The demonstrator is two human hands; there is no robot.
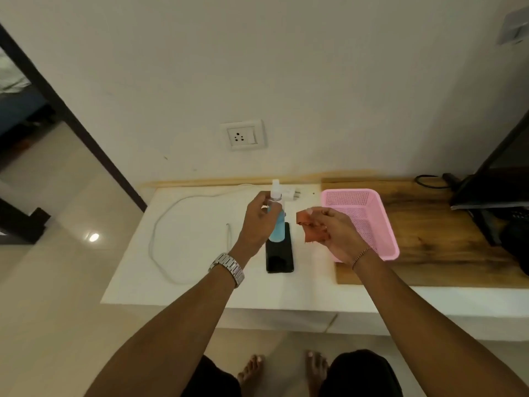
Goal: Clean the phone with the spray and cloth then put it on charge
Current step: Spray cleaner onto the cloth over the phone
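Note:
A black phone [280, 257] lies flat on the white counter [197, 270], screen up. My left hand [257, 224] grips a spray bottle [277, 222] with blue liquid and a white nozzle, held just above the phone's far end. My right hand [335, 233] pinches a small orange-red cloth [310, 229] to the right of the bottle, a little above the counter. A white charger plug [290, 194] lies behind the bottle, and its white cable [163, 230] loops over the left part of the counter.
A pink plastic basket [383, 222] stands to the right on a wooden board [429, 247]. A wall socket [243, 135] is above the counter. Dark equipment and a black cable sit at the far right. The counter's front edge is near my knees.

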